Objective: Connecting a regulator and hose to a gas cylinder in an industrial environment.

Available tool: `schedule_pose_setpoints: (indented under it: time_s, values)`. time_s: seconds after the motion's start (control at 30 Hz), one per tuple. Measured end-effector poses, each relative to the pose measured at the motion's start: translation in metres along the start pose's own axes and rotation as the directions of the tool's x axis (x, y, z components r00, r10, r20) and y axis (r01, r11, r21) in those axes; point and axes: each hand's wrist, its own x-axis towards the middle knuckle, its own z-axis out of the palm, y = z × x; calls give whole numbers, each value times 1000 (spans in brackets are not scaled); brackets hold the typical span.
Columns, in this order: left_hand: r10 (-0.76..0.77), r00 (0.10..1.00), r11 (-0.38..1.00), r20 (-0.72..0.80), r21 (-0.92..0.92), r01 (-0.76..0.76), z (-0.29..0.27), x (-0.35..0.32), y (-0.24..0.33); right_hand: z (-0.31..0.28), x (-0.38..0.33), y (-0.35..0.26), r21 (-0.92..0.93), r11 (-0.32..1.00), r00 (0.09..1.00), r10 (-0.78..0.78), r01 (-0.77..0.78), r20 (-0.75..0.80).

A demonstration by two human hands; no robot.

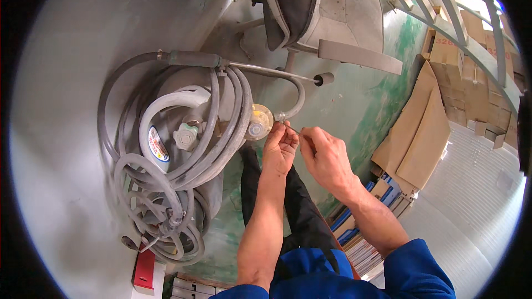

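A gas regulator (260,122), yellowish and round, sits on the valve side of a grey gas cylinder (212,192). Its outlet carries a grey hose (300,98) fastened by a metal hose clamp (281,116). Just below that clamp, the fingers of my left hand (279,152) are pinched together; what they grip is hidden. My right hand (327,158) is closed around a thin screwdriver (294,130), its handle hidden in the palm. The slim dark shaft runs left to my left fingertips. A pale green valve handwheel (185,137) stands inside the cylinder's collar (157,112).
Coiled hose (235,133) drapes over the cylinder, with a torch (194,58) lying across it, its burner cup (323,79) pointing right. A worn office chair (338,16) stands ahead. Flattened cardboard (415,127), boxes (471,72) and a metal railing (443,22) are at right.
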Motion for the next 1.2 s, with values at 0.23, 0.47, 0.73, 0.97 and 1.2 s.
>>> schedule_pose_setpoints:
  time_s: [0.23, 0.47, 0.73, 0.97, 1.2]
  values:
    - [-55, 999, 998, 3, 5, 55, -7, 3, 6, -4, 10, -12, -224, 969, 986, -67, 102, 155]
    - [45, 999, 982, 5, 184, -45, 12, -7, 12, -8, 4, -7, -206, 974, 982, -54, 92, 183]
    - [98, 995, 935, 28, 340, -102, 13, -7, 16, 10, -15, 34, 419, 850, 944, 326, -319, 56]
    - [172, 984, 776, 44, 610, -163, 13, -16, 16, 60, -61, 88, 899, -84, 766, 493, -430, 412]
    - [142, 990, 748, -5, 655, -104, 21, -28, 8, 101, -81, 105, 779, -504, 832, 190, -372, 521]
